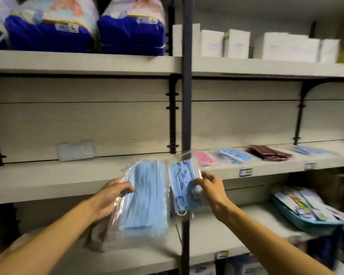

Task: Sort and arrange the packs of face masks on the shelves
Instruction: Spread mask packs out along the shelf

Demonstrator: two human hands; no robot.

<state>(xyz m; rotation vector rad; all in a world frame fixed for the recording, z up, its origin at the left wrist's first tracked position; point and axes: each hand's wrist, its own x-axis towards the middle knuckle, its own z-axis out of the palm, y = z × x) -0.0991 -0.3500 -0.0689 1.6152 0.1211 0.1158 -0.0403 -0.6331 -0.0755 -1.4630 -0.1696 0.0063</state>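
My left hand (pixel 109 197) grips a stack of plain light-blue mask packs (pixel 145 197) in clear plastic, held in front of the middle shelf (pixel 48 179). My right hand (pixel 209 185) pinches a patterned blue mask pack (pixel 184 187) just right of that stack. On the middle shelf to the right lie a pink pack (pixel 203 156), a patterned blue pack (pixel 234 155), a dark red pack (pixel 268 152) and a light-blue pack (pixel 310 150). One pale pack (pixel 75 150) leans against the back panel at left.
A dark upright post (pixel 187 86) divides the shelving. The top shelf holds blue diaper bags (pixel 131 30) at left and white boxes (pixel 236 44) at right. A teal tray of assorted packs (pixel 304 213) sits on the lower right shelf.
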